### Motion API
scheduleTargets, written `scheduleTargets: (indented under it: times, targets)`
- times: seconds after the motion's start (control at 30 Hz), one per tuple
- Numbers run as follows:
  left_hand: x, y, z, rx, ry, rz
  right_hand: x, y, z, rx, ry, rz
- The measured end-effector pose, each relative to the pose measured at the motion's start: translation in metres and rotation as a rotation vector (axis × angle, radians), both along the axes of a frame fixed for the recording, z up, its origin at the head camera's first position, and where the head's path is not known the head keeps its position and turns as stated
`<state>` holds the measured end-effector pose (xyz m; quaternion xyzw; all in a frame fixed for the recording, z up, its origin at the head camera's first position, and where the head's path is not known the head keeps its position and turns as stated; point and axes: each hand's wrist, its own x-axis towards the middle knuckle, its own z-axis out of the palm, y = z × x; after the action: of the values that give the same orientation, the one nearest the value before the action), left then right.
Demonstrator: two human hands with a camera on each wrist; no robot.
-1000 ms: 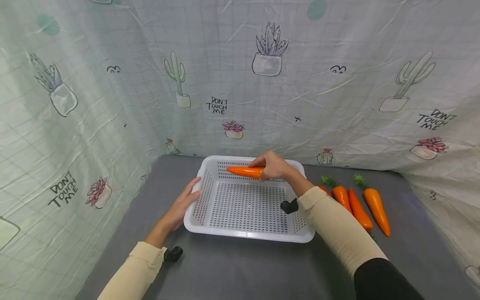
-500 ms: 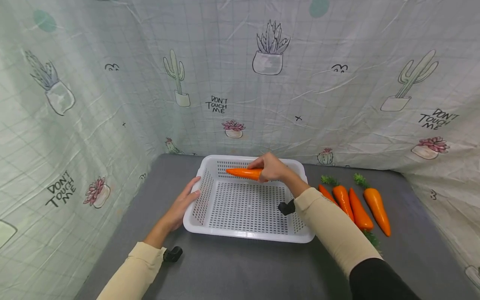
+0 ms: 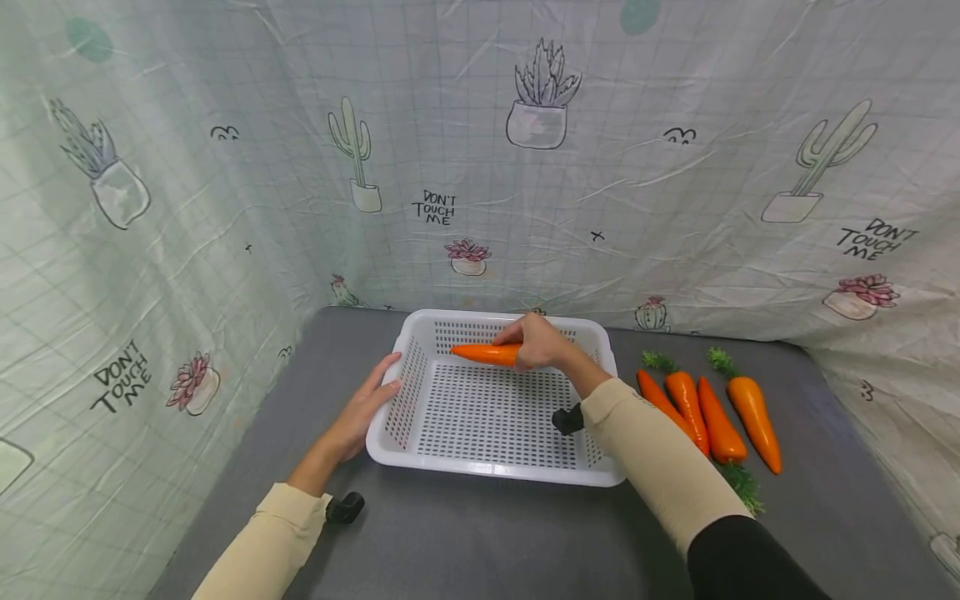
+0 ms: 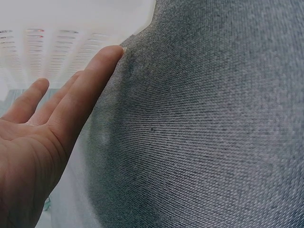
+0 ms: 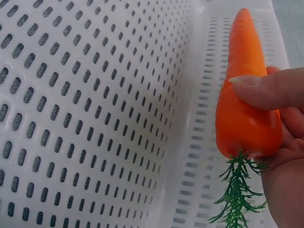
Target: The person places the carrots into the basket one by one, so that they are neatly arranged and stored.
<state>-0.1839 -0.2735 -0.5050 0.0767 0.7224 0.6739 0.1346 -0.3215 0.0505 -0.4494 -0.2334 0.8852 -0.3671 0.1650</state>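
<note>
My right hand [image 3: 542, 343] grips an orange carrot [image 3: 486, 354] by its thick end, inside the white perforated basket [image 3: 495, 472] near its far wall. The carrot's tip points left, and in the right wrist view its green leafy top [image 5: 240, 190] hangs below the thumb. Against the basket's left side rests my left hand [image 3: 362, 417], fingers nearly straight. The left wrist view shows those fingers [image 4: 83, 92] extended along the outer wall of the basket. No other carrot is visible in the basket.
Several more carrots lie on the grey table to the right of the basket, among them one at the far right [image 3: 753, 421] and one beside it [image 3: 720, 421]. A patterned curtain [image 3: 480, 167] rises behind the table and along its sides.
My right hand has lowered slightly into the basket with the carrot, moving a little toward me. The left hand stays on the basket's side.
</note>
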Motion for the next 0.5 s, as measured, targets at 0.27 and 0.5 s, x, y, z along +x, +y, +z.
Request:
scheduleTargets:
  times: [0.27,0.5]
  targets:
    - [0.001,0.000,0.001,-0.013,-0.001,0.011,0.003,-0.005,-0.005,0.033,0.010,-0.022]
    - [0.001,0.000,0.000,-0.003,-0.001,0.008,0.004,-0.008,-0.012,0.057,0.034,-0.020]
